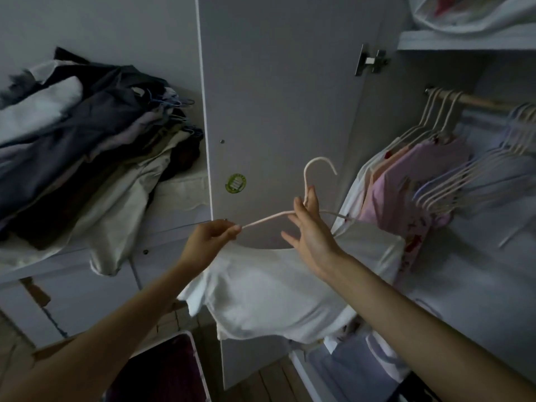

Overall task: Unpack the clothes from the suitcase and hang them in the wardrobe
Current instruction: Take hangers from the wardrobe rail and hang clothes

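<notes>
Dim room, open white wardrobe (278, 97), wooden rail (475, 101) with hung clothes. Left hand (208, 242) pinches pale hanger (311, 181) arm tip; right hand (310, 230) fingers loosely spread at its neck. White shirt (278, 291) hangs below, half on hanger.

A bedroom in a home is showing here: an open white wardrobe (278, 97) is standing just behind the left hand (208, 239), with clothes hanging from its wooden rail (475, 101) up to the right. To that hand's left, folded clothes (87, 146) are lying heaped on a surface (179, 192).
</notes>
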